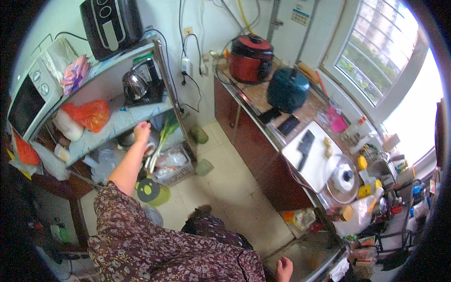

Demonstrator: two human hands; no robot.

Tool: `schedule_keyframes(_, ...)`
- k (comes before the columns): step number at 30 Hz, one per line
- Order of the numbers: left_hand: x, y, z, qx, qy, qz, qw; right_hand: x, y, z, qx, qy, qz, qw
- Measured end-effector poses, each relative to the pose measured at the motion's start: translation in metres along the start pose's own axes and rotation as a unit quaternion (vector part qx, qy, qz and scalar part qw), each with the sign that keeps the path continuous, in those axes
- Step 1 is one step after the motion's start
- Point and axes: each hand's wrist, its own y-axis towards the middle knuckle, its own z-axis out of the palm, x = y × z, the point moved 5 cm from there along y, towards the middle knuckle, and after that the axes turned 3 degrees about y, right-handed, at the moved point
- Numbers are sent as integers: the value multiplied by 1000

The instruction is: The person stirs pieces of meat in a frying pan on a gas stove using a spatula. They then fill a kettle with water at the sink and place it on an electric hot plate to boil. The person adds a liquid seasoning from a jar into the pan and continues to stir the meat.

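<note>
My left hand (142,132) is raised at the edge of a shelf unit, its fingers curled; whether it holds anything is not clear. Just right of it and lower are green onions (162,141) standing by a plastic basket (176,174) with bagged items. An orange plastic bag (92,114) lies on the middle shelf, left of that hand. Above stands a steel electric kettle (135,84). My right hand (284,269) is low at the bottom edge of the picture, partly cut off, near the counter's lower end, its fingers partly bent.
Along the right runs a counter with a red cooker (251,58), a dark green pot (287,90), and a white cutting board (289,149) bearing a cleaver (306,148) and ginger (328,149). Beside it lies a glass lid (340,192). An air fryer (112,26) and microwave (35,95) top the shelf unit.
</note>
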Motion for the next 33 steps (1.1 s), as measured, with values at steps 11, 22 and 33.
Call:
schedule_keyframes(11,18,250,-89,-124,70,-53,988,156,-9,95,130,-4,77,989)
schedule_keyframes(22,36,345,-38,44,-301,-58,951,169,-43,118,26,-85,60,994)
schedule_keyframes(33,-22,168,-75,-203,-2,45,978,137,-75,98,28,-71,93,993)
